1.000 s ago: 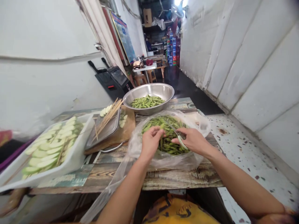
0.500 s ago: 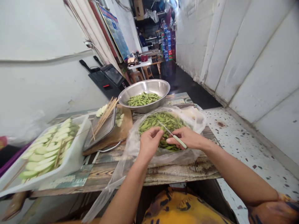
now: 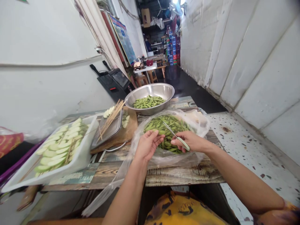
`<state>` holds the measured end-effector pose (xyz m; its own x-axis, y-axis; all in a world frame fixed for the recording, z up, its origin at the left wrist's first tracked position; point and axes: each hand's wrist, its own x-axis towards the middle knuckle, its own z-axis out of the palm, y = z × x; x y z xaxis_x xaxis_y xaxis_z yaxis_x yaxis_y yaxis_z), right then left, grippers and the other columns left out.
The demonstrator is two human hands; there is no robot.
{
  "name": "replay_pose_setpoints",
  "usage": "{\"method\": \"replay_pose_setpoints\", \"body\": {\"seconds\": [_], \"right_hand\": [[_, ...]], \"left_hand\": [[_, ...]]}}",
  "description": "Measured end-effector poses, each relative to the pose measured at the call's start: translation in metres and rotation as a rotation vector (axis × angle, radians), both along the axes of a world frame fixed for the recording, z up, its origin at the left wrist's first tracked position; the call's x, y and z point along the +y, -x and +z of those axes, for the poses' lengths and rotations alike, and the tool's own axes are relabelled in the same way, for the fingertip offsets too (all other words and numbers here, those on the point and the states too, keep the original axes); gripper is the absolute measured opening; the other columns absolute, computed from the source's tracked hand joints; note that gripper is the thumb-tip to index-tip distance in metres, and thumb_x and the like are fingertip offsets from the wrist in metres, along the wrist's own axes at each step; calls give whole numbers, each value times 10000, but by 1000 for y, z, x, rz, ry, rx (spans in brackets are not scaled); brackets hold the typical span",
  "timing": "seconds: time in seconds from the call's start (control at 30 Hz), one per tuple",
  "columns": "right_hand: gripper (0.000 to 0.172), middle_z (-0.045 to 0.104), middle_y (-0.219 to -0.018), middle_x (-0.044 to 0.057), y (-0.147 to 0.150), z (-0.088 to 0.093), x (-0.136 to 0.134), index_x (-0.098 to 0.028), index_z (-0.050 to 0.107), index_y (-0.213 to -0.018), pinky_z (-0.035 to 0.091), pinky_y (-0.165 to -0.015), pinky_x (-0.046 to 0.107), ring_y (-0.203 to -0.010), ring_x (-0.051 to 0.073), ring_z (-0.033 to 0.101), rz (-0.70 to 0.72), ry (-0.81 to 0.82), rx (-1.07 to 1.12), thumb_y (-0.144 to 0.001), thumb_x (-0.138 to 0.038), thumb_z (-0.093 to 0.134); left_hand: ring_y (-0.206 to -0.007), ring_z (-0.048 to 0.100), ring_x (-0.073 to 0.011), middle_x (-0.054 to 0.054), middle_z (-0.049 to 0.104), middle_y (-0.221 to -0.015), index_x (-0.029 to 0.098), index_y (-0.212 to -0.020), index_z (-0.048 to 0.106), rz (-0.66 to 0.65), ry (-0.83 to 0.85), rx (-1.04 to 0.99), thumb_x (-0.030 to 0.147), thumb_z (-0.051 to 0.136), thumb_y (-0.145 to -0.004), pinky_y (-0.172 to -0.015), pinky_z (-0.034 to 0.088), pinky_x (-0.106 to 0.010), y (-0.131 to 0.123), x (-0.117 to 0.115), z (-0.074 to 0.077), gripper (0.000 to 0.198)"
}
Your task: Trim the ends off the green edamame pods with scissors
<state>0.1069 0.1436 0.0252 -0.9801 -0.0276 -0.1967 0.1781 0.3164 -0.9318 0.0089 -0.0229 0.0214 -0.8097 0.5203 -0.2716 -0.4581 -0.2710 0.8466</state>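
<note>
White walls flank the wood-patterned tabletop [image 3: 187, 177], where a wide silver metal bowl [image 3: 164, 89] of green pods stands beyond an open, clear plastic bag [image 3: 161, 161]. The heap of slim green bean pods [image 3: 174, 125] lies inside that bag, under my hands. My right hand [image 3: 188, 141] grips pale-green-handled metal scissors [image 3: 184, 144], blades angled over the heap; my left hand [image 3: 148, 144] is loosely curled, and I cannot tell whether it pinches a pod.

The table [image 3: 185, 176] bears a bowl [image 3: 167, 98], bag [image 3: 164, 162], board [image 3: 131, 123] — and white tub [image 3: 82, 157].
</note>
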Motion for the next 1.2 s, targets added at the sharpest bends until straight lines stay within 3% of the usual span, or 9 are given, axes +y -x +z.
{"method": "replay_pose_setpoints", "body": {"seconds": [0.2,0.37,0.57,0.7,0.77,0.83,1.0,1.07,1.2], "right_hand": [[458,574,-618,19,-2,7,-5,-135,547,-758,332,-342,165,-482,99,516,74,53,-41,-750,-594,560],[448,557,-584,3,-2,9,-9,-144,546,-725,321,-328,169,-450,89,489,36,90,-55,-722,-589,591],[426,511,-464,-28,0,3,-11,-151,489,-563,311,-357,183,-375,69,448,-47,94,10,-718,-525,625],[376,510,-458,-40,1,2,-6,-149,528,-615,314,-358,183,-366,71,454,-82,88,-11,-702,-494,650],[379,515,-472,-36,2,3,-2,-147,534,-644,289,-339,177,-369,72,458,-109,93,-17,-711,-504,640],[405,514,-483,-30,4,4,1,-150,514,-646,259,-318,172,-370,69,451,-149,116,2,-723,-533,618],[436,520,-494,-22,7,2,6,-155,491,-647,230,-300,167,-363,63,436,-198,149,38,-718,-568,610],[425,520,-496,-21,7,1,7,-155,493,-643,231,-301,166,-369,64,442,-194,138,39,-714,-555,619],[424,505,-481,-30,6,2,6,-155,495,-631,240,-315,167,-368,63,434,-176,118,44,-703,-553,624]], "left_hand": [[-708,662,-132,5,642,-699,142,-744,520,80,-71,-18,205,763,-607,-614,486,-206,-5,5,0,286],[-584,582,-57,59,568,-635,149,-768,531,126,-44,28,263,793,-572,-507,403,-156,-12,11,-5,346],[-665,621,-99,19,607,-661,147,-712,497,148,-65,-4,230,768,-584,-590,443,-194,-14,13,-7,310],[-756,638,-136,-10,639,-770,161,-706,474,202,-71,23,169,669,-606,-700,475,-266,-1,9,-5,219],[-688,614,-125,-3,621,-753,165,-726,501,243,48,144,175,603,-620,-668,464,-268,10,7,-6,147],[-603,563,-121,12,580,-672,170,-786,577,232,320,416,194,572,-643,-625,438,-267,19,6,-9,145],[-784,558,-223,-72,609,-753,192,-811,723,-27,1036,1263,255,632,-692,-753,412,-338,31,4,-14,162],[-819,555,-235,-89,622,-785,195,-795,733,-148,1170,1371,266,610,-729,-763,406,-338,31,4,-15,157],[-840,560,-238,-101,638,-827,198,-906,731,-289,1250,1452,242,565,-768,-760,404,-325,33,7,-13,220]]}}
